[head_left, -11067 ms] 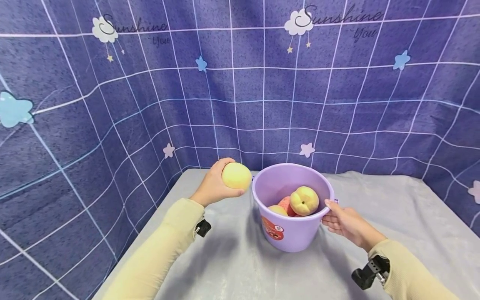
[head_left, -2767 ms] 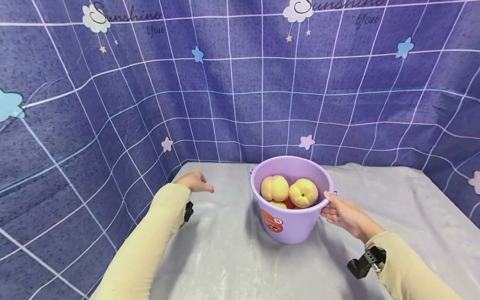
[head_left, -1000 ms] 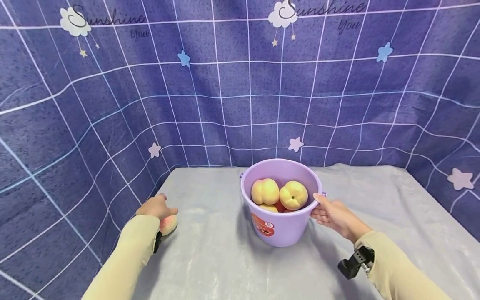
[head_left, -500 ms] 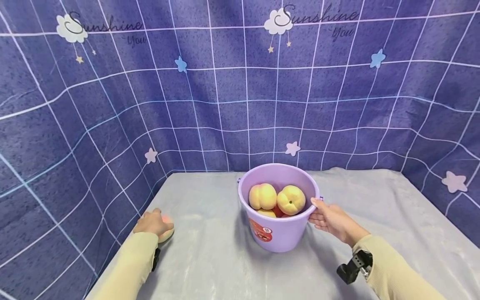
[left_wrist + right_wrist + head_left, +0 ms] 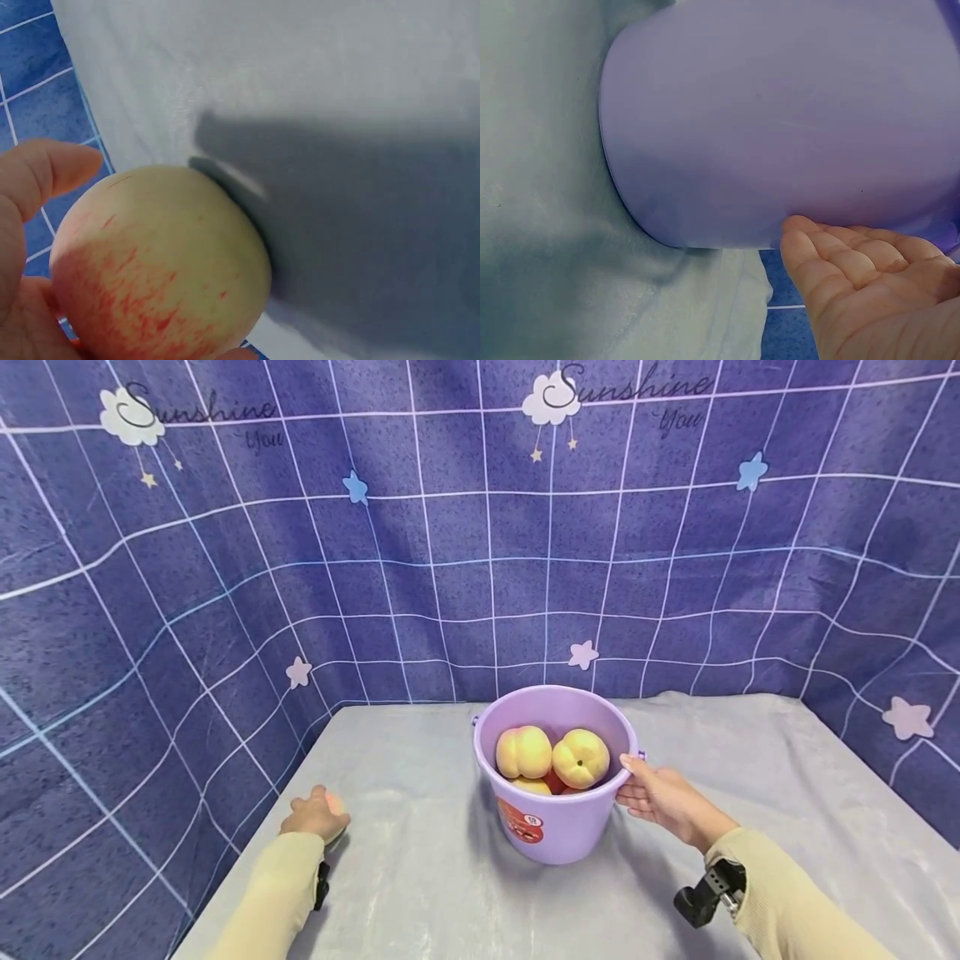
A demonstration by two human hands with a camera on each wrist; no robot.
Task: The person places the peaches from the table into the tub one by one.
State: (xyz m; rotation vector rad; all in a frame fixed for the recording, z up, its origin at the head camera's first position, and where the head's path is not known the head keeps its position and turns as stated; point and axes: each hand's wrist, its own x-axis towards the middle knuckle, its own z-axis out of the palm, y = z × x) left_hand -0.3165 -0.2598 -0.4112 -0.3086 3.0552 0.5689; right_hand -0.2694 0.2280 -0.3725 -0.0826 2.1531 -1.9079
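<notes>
At the table's left edge my left hand [image 5: 313, 817] has its fingers around a peach [image 5: 165, 262], pale yellow with red streaks; in the head view the hand covers most of it. My right hand [image 5: 671, 797] grips the rim of a purple bucket [image 5: 558, 827], thumb over the edge and fingers against the outer wall. The bucket stands upright in mid-table. Inside it lie a yellow peach [image 5: 523, 752] on the left and another yellow peach [image 5: 581, 758] on the right, with more yellow and red fruit partly hidden beneath.
A grey cloth [image 5: 420, 893] covers the table. Behind it and along the left side hangs a blue-purple curtain [image 5: 450, 585] with a white grid, stars and clouds. The bucket carries a red label [image 5: 521, 821] on its front.
The peach held in the left hand at first now lies in the bucket. The left hand then moved, empty, to the left edge and took hold of another peach. The right hand stays at the rim.
</notes>
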